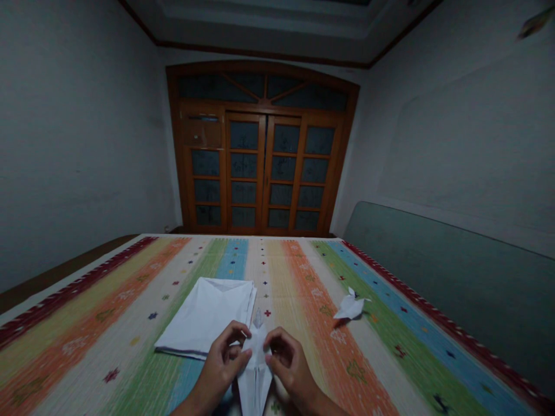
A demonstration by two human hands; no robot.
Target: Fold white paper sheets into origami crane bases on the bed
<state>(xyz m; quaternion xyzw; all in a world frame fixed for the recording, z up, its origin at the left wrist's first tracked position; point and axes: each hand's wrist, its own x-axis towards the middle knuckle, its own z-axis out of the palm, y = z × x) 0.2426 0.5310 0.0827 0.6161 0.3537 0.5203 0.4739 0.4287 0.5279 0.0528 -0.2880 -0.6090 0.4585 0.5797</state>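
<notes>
On the striped woven rug point(299, 271), a folded white sheet point(203, 315) lies unworked and a small paper figure point(350, 306) looks finished — while the left hand point(223, 358) and right hand point(290, 364) narrowly pinch a creased paper form point(255, 375), seemingly part-folded — at the near edge.

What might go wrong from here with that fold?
The folded white paper model is pinched between the left hand and right hand over a soft striped woven cloth, so creases may come out uneven. The left hand also sits against a loose folded paper sheet, which could get nudged.
</notes>
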